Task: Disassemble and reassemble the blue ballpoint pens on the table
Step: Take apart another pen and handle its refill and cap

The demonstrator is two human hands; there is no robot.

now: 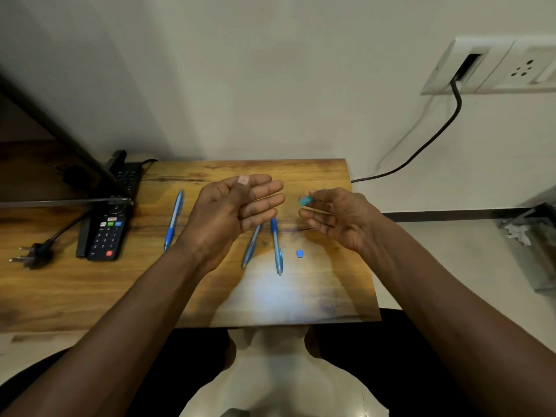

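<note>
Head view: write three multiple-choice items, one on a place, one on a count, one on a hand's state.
1. Where does the loose blue piece lie?
A. On the floor
B. On the table, just right of the rightmost pen
C. Left of all pens

2. How many pens lie on the table?
A. One
B. Three
C. Five

3. What is the right hand doing?
A. Pinching a small blue part
B. Lying flat on the table
C. Gripping a whole pen

Key: 1 B, it sits beside that pen; 2 B, a left pen, a middle pen and the rightmost pen; 3 A, thumb and forefinger hold it in the air.
</note>
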